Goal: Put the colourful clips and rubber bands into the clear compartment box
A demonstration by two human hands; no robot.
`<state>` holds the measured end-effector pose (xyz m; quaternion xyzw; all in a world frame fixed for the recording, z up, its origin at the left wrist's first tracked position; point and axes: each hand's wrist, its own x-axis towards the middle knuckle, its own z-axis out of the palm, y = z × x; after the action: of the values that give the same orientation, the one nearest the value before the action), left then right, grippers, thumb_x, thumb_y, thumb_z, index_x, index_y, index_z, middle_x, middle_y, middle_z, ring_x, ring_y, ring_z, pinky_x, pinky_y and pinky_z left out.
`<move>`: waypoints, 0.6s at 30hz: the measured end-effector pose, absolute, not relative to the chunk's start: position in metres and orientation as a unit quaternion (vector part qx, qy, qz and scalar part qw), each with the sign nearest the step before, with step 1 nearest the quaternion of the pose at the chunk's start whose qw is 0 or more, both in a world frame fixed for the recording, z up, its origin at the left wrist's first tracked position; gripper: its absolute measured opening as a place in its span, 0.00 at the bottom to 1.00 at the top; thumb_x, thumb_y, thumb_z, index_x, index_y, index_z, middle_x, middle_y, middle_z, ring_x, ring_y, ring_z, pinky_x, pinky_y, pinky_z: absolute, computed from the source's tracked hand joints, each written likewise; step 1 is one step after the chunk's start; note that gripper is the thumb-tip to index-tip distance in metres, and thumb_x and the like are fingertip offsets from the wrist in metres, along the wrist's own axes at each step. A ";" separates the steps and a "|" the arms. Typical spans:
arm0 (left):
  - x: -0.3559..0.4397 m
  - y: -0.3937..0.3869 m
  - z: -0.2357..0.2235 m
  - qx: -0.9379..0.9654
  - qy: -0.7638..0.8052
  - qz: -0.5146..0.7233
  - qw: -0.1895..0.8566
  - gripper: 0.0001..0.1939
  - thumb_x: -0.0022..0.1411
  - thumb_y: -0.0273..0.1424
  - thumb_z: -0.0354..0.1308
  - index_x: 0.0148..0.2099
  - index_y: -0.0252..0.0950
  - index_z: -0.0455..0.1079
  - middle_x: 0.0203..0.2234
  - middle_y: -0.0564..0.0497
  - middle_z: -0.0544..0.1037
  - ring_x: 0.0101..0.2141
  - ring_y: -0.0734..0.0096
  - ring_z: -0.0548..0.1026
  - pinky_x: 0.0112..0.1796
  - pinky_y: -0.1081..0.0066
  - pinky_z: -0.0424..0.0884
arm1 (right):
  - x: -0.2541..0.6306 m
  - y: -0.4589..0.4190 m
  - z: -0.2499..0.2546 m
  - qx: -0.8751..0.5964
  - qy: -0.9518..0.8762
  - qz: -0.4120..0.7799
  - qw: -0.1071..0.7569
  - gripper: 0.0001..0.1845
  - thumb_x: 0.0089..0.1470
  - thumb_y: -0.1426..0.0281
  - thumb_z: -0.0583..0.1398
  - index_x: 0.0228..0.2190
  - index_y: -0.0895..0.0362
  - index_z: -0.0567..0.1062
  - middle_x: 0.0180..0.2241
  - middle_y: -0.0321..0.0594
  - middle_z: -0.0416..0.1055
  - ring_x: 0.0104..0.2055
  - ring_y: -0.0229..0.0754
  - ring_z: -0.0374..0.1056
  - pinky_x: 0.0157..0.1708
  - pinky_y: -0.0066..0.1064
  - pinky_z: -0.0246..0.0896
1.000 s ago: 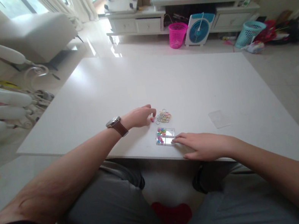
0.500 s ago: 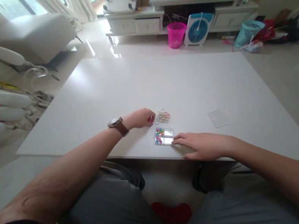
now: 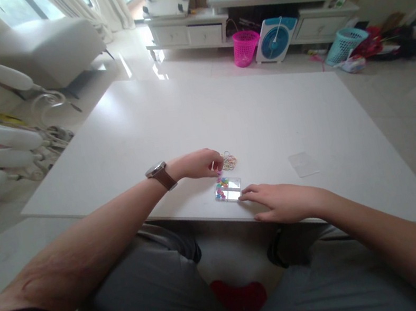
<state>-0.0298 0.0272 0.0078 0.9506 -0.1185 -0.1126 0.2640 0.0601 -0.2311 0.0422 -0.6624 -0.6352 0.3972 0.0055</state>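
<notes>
Clear plastic box (image 3: 235,194): one, divided into compartments, flat on the white table (image 3: 192,110) near your edge, between your two hands.

Beads (image 3: 221,194): small, many-coloured, gathered in the compartments on the left side of the box.

Left hand (image 3: 206,163): above the table by the far left corner of the box; your thumb and fingers are drawn narrow, pinched on a pinkish-purple bead (image 3: 218,173).

Right hand (image 3: 280,201): palm down at the right side of the box, your fingers loosely spread, foremost tips touching its edge.

Bands (image 3: 230,161): one tangled pile, pale and mixed in colour, just beyond the box, beside your left fingertips and partly hidden by them.

Panel (image 3: 302,164): one, clear, lying flat, well apart from the box on its right.

Watch (image 3: 157,169): brown strap, on your left wrist.

Pink basket (image 3: 245,48) and blue-and-white fan (image 3: 276,40): side by side on the floor, past the table's far edge.
</notes>
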 end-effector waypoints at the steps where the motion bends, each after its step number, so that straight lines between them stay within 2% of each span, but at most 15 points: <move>1: -0.030 0.023 0.011 0.946 -0.133 -0.109 0.276 0.04 0.58 0.28 0.61 0.36 0.34 0.75 0.29 0.51 0.77 0.28 0.76 0.71 0.32 0.74 0.64 | 0.060 -0.231 0.042 -0.664 -0.634 0.398 0.004 0.34 0.58 0.64 0.58 0.64 0.53 0.62 0.61 0.50 0.63 0.58 0.55 0.65 0.56 0.44 0.61; 6: -0.033 0.005 0.018 0.925 -0.190 -0.123 0.306 0.02 0.57 0.27 0.62 0.35 0.36 0.77 0.28 0.51 0.78 0.28 0.75 0.72 0.31 0.74 0.65 | 0.060 -0.231 0.041 -0.667 -0.627 0.402 0.013 0.32 0.57 0.64 0.59 0.63 0.53 0.64 0.60 0.50 0.64 0.56 0.54 0.66 0.55 0.42 0.61; 18: -0.037 -0.012 0.015 0.936 -0.194 -0.162 0.245 0.05 0.56 0.25 0.62 0.33 0.38 0.79 0.27 0.51 0.78 0.30 0.72 0.72 0.33 0.72 0.64 | 0.060 -0.230 0.041 -0.667 -0.628 0.401 0.025 0.32 0.57 0.65 0.59 0.62 0.52 0.65 0.59 0.49 0.66 0.55 0.54 0.67 0.54 0.43 0.62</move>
<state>-0.0367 -0.0116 0.0151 0.9360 -0.1943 -0.1616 0.2450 0.0600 -0.2304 0.0411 -0.6668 -0.6278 0.4008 0.0252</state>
